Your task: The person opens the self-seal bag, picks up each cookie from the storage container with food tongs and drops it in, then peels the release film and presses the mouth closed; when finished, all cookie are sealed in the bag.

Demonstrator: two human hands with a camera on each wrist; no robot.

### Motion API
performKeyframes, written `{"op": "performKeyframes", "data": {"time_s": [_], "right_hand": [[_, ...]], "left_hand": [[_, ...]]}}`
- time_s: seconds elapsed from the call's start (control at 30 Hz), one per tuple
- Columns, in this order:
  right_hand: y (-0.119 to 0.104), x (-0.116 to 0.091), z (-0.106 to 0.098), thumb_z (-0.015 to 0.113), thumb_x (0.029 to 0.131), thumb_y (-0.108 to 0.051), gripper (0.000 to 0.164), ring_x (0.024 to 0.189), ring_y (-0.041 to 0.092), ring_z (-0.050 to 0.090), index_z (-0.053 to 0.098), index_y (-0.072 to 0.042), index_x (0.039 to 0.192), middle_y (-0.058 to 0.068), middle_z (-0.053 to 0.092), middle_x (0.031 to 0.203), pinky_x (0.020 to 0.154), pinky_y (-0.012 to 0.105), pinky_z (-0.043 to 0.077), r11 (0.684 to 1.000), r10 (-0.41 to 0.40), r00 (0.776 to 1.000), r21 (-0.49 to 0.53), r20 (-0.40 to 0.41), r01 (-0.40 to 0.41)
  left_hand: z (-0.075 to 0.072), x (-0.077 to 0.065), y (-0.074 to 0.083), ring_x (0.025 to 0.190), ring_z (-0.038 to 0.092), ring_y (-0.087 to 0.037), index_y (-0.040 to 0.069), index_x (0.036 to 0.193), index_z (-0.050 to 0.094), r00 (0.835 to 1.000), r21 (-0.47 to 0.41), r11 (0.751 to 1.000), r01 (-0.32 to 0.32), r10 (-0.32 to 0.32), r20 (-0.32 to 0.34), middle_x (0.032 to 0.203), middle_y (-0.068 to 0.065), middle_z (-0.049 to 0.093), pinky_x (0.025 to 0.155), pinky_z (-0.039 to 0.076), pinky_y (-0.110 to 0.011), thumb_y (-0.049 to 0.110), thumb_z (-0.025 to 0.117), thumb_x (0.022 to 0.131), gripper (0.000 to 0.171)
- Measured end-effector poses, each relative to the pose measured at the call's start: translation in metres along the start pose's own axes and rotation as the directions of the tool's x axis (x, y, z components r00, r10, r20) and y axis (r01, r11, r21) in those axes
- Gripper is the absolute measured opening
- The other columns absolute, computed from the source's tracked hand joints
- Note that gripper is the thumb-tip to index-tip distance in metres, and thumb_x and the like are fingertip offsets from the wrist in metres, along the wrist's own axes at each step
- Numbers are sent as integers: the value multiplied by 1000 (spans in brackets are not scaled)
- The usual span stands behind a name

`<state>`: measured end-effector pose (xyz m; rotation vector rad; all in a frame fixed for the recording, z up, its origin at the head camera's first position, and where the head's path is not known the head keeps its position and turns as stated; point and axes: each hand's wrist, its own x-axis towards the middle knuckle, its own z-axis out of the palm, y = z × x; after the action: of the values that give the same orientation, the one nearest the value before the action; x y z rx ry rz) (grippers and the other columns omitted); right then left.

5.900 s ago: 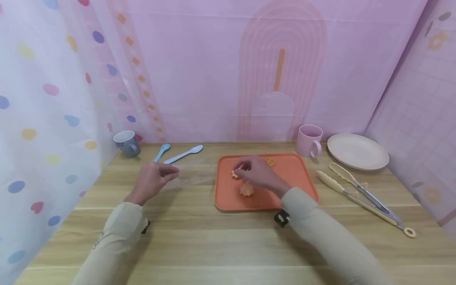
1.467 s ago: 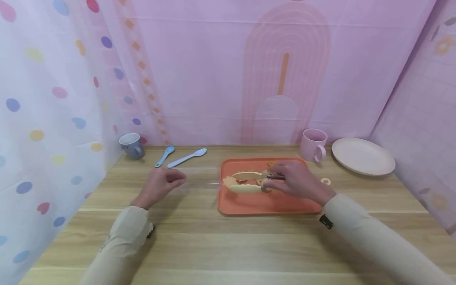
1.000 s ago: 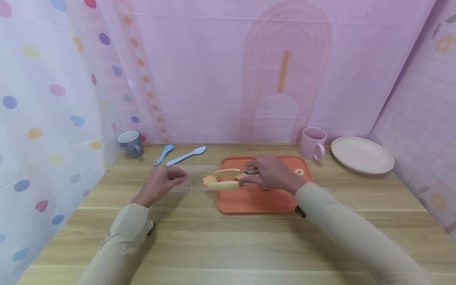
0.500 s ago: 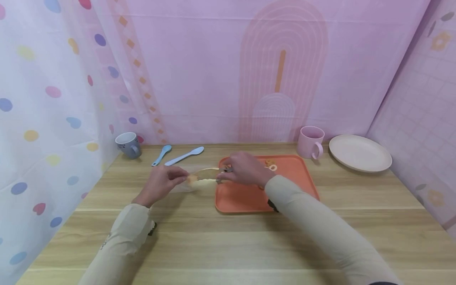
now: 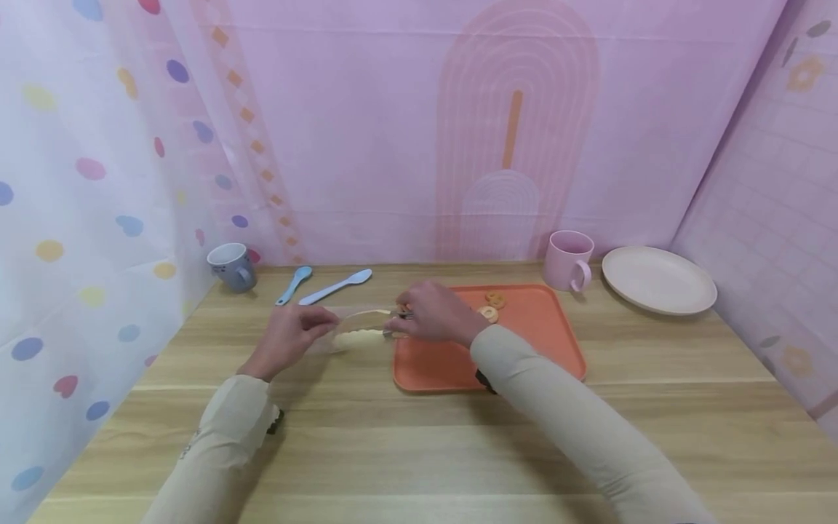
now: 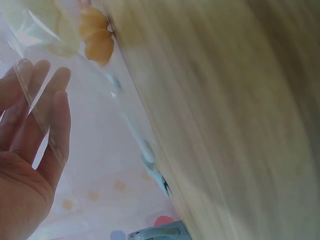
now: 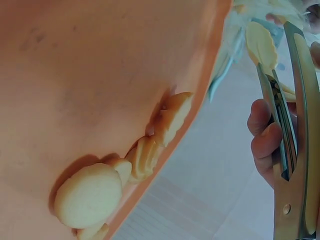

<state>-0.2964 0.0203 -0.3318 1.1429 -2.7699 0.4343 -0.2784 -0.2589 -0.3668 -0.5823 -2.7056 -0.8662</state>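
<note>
My left hand pinches a clear plastic bag to the left of the orange tray. The right hand grips metal tongs with cream scalloped tips; these tips reach left to the bag's mouth, right by the left fingers. The flower-shaped cookie the tongs carried is hidden from the head view. Through the film, the left wrist view shows a pale tong tip and a golden-brown piece. A ring cookie and another cookie lie on the tray; the right wrist view shows several cookies along its rim.
Behind the left hand lie a small blue spoon and a longer pale blue spoon. A grey-blue mug stands at the back left. At the back right are a pink mug and a cream plate. Curtains close off the sides.
The right hand first handled cookies bare, with the tongs lying right. It then took the tongs, gripped a flower-shaped cookie and carried it left to the bag. The left hand stayed nearly still.
</note>
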Motion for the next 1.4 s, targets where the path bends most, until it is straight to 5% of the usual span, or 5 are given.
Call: {"op": "performKeyframes", "data": {"time_s": [0.33,0.57,0.73,1.1,1.4], "right_hand": [[17,-44,-33,68,93,-48,35,61,10,47,63,-18,75,-4,52,63,58,25,39,992,74,997,101,2,-74],[52,-92,-53,72,90,-46,34,83,17,63,74,-13,99,3,70,92,74,36,53,992,118,992,-45,-51,-121],[77,-109,-52,74,88,-41,36,82,22,68,75,-6,97,8,74,91,75,40,56,987,94,990,-122,-102,-107],[76,-96,-54,70,90,-46,44,81,23,66,72,-4,101,9,72,91,73,40,54,975,115,992,-184,-45,-121],[69,-70,-60,75,86,-46,37,68,16,58,71,-9,89,3,66,78,60,34,50,966,17,1000,-258,12,-13]], "left_hand": [[1,0,1,85,76,-25,3,97,79,1000,-7,1000,-18,18,-4,94,-12,79,73,61,-34,5,74,89,10],[0,2,1,86,77,-28,2,99,78,999,-4,999,-36,37,21,96,-13,79,75,62,-41,5,73,90,11],[-1,0,1,86,77,-28,3,99,78,999,1,1000,-27,27,30,95,-12,79,73,62,-40,6,73,91,11],[-5,-3,3,85,76,-28,1,98,77,999,-18,1000,-9,10,33,95,-13,78,72,62,-40,3,71,91,10],[-6,-2,4,85,76,-26,1,103,76,999,-13,999,-38,38,29,98,-13,79,73,62,-38,5,71,92,13]]}}
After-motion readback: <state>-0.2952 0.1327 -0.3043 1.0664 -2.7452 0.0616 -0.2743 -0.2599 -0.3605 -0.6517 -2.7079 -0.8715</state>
